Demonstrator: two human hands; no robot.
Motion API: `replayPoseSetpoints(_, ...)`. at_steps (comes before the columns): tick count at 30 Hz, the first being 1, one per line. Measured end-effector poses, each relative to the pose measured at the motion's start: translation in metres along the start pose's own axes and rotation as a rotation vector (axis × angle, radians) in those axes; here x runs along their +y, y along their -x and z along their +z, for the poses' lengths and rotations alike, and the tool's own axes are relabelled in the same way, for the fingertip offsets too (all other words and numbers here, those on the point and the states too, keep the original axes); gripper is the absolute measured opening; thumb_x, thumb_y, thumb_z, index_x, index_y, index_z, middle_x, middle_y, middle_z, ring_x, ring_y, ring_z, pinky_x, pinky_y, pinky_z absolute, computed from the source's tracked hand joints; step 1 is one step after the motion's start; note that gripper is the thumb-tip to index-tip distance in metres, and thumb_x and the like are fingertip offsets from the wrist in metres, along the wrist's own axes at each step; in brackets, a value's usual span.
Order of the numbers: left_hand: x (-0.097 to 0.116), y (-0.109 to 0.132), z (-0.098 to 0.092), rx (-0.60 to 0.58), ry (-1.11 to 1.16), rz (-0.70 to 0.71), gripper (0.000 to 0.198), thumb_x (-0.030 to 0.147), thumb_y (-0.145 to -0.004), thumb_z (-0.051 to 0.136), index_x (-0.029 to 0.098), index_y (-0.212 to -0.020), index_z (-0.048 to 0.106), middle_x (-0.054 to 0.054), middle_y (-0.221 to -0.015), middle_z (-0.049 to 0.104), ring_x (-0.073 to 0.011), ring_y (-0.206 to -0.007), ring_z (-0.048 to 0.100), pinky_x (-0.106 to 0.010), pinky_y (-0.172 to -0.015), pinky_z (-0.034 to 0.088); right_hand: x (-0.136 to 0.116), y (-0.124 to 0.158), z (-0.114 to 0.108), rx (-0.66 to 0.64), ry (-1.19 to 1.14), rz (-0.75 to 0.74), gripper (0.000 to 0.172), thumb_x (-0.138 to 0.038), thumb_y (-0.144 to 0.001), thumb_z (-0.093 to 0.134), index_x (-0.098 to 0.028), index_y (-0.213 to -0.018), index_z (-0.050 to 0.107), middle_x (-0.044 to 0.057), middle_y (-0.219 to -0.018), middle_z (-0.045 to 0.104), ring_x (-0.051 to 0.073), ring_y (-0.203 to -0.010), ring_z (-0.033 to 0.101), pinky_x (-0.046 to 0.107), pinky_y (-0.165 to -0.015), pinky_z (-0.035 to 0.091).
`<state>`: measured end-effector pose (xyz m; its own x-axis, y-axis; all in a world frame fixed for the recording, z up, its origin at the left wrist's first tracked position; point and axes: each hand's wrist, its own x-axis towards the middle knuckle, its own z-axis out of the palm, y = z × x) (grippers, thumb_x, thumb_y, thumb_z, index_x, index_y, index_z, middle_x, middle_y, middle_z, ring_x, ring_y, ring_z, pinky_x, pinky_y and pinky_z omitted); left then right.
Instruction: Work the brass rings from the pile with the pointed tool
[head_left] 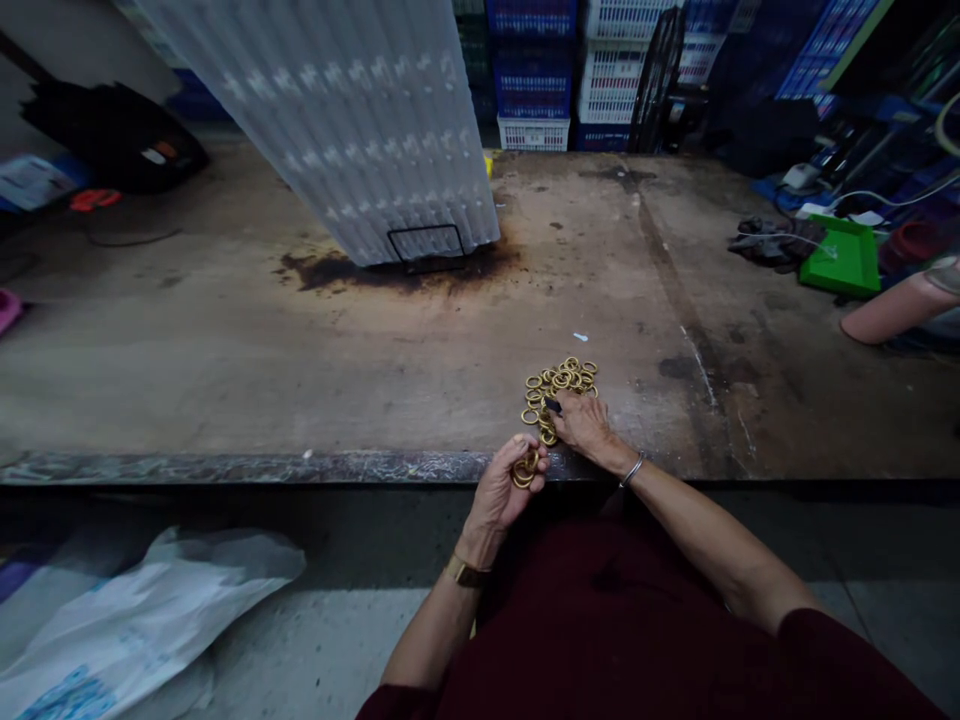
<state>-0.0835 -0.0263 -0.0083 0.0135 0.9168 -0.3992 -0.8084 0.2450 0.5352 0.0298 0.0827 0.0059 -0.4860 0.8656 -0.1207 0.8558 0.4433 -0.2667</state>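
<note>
A loose pile of brass-coloured rings (562, 379) lies near the front edge of the worn wooden table (225, 370). Several more rings (524, 470) sit in my left hand (501, 482), whose fingers curl round them just in front of the table edge. My right hand (586, 428) reaches into the near side of the pile, fingers bent down and touching it. A small dark object (553, 405) shows at the fingertips of that hand; its kind is unclear. The right fingertips are partly hidden, and whether they also pinch a ring does not show.
A tall translucent ribbed stack (390, 130) stands by a black wire stand (427, 248) at the back. On the right are a green tray (841, 256) and a pink bottle (900, 305). Blue and white crates (534, 85) rise behind. A white plastic bag (165, 610) lies lower left.
</note>
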Motion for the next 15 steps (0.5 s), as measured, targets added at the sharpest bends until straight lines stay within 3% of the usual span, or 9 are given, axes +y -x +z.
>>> replayPoseSetpoints(5, 0.002, -0.004, -0.001, 0.025, 0.035, 0.012, 0.027, 0.028, -0.063, 0.077, 0.014, -0.072, 0.056, 0.000, -0.069, 0.056, -0.0088, -0.061, 0.055, -0.013, -0.042, 0.035, 0.003, -0.002, 0.004, 0.004, 0.004, 0.015, 0.021, -0.025, -0.086, 0.048, -0.019, -0.100, 0.063, 0.012, -0.097, 0.071, 0.023, -0.085, 0.065, 0.029, -0.067, 0.038)
replayPoseSetpoints(15, 0.010, -0.020, 0.009, 0.054, -0.006, 0.046, 0.037, 0.026, -0.052, 0.084, 0.015, -0.070, 0.054, 0.001, -0.068, 0.058, -0.0092, -0.060, 0.056, -0.013, -0.041, 0.034, 0.035, 0.003, 0.013, 0.224, -0.215, -0.043, 0.019, -0.029, -0.086, 0.047, -0.020, -0.095, 0.061, 0.005, -0.081, 0.068, 0.017, -0.069, 0.061, 0.024, -0.063, 0.034)
